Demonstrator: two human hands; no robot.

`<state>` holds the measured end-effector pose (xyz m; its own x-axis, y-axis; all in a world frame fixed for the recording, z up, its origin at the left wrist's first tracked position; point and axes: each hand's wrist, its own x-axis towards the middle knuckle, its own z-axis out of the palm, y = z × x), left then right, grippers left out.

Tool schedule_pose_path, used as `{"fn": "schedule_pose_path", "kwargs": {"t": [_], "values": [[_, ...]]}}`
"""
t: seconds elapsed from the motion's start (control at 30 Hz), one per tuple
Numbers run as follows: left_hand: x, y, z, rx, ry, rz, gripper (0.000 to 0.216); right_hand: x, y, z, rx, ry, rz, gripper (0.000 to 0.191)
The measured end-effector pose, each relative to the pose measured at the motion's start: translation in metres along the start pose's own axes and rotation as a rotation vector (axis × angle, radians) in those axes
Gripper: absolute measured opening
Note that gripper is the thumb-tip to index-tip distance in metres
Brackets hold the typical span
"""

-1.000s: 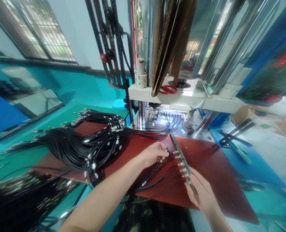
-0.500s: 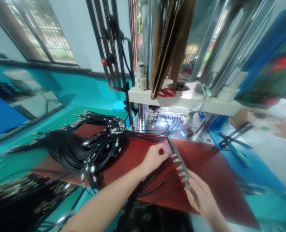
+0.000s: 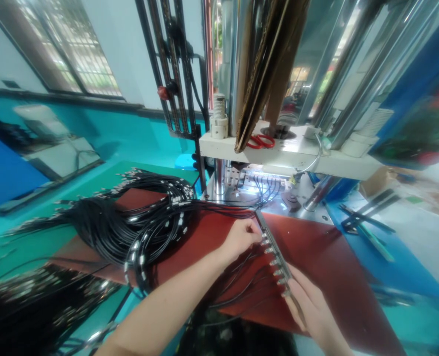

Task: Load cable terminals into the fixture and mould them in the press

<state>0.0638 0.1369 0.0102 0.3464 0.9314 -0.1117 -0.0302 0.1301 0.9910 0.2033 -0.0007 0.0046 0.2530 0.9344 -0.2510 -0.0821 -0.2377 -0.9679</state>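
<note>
Left hand: the left hand (image 3: 241,237) is pinching its grip closed on the tip of one of the thin black metal-tipped cables (image 3: 241,283), right at the far end of the bar.
Right hand: the right hand (image 3: 310,309) is lying at 5 o'clock from the left one, its grip closing around the near end of the narrow dark metal holder bar (image 3: 263,228).
Bar: it is lying slantwise on the flat dull-red rubbery mat (image 3: 327,252), running from 11 o'clock to 5 o'clock between the two hands.
Progress: a row of small silver plugs is already sitting along the bar's left edge, and their cables are fanning out towards 7 o'clock. The work seems well along, with the far end being handled now.
Supply: a big loose coil of glossy black cables (image 3: 123,230) is resting at 9 o'clock, many of its silver tips showing.
Machine: at 12 o'clock, shiny steel columns are rising from a white press platform (image 3: 308,155), and red-handled scissors (image 3: 261,142) are lying on it.
Bench: the teal bench (image 3: 93,178) is carrying the mat and coil.
</note>
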Motion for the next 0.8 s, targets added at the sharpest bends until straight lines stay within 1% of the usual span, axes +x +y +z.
{"fn": "schedule_pose_path", "kwargs": {"t": [0.13,0.2,0.23,0.3,0.33,0.37,0.4,0.47,0.53,0.6,0.63,0.7,0.73,0.77,0.8], "values": [[0.003,-0.004,0.0,0.026,-0.005,-0.05,0.013,-0.002,-0.005,0.005,-0.053,-0.002,-0.06,0.053],[0.007,-0.007,-0.001,0.071,-0.035,-0.049,0.012,-0.001,-0.005,0.004,-0.061,-0.016,-0.046,0.053],[0.009,-0.007,-0.001,0.126,-0.069,-0.028,0.011,0.0,-0.004,0.003,-0.058,-0.028,-0.028,0.054],[0.015,-0.003,-0.003,0.336,-0.141,0.08,0.008,0.002,0.0,-0.002,-0.028,-0.047,0.015,0.055],[0.019,0.001,-0.005,0.489,-0.146,0.169,0.007,0.004,0.003,-0.005,-0.005,-0.05,0.031,0.055],[0.024,0.007,-0.007,0.658,-0.118,0.271,0.007,0.005,0.006,-0.008,0.013,-0.048,0.039,0.054],[0.029,0.012,-0.011,0.828,-0.062,0.373,0.009,0.007,0.009,-0.011,0.018,-0.04,0.036,0.054],[0.039,0.022,-0.02,1.123,0.102,0.519,0.018,0.009,0.014,-0.018,-0.065,-0.012,-0.005,0.049],[0.049,0.025,-0.031,1.325,0.239,0.557,0.031,0.012,0.015,-0.026,-0.317,-0.016,-0.078,0.038],[0.058,0.021,-0.04,1.437,0.3,0.512,0.046,0.016,0.011,-0.031,-0.707,-0.043,-0.17,0.027],[0.061,0.017,-0.043,1.473,0.295,0.486,0.049,0.017,0.009,-0.033,-0.922,-0.059,-0.213,0.024],[0.065,0.007,-0.043,1.525,0.241,0.455,0.049,0.018,0.004,-0.034,-1.299,-0.09,-0.272,0.024],[0.065,0.003,-0.041,1.542,0.213,0.45,0.047,0.019,0.003,-0.034,-1.433,-0.104,-0.283,0.026],[0.065,-0.001,-0.038,1.553,0.195,0.452,0.046,0.019,0.002,-0.033,-1.52,-0.125,-0.284,0.027],[0.065,-0.004,-0.034,1.556,0.186,0.454,0.045,0.019,0.002,-0.033,-1.556,-0.15,-0.286,0.027]]}}
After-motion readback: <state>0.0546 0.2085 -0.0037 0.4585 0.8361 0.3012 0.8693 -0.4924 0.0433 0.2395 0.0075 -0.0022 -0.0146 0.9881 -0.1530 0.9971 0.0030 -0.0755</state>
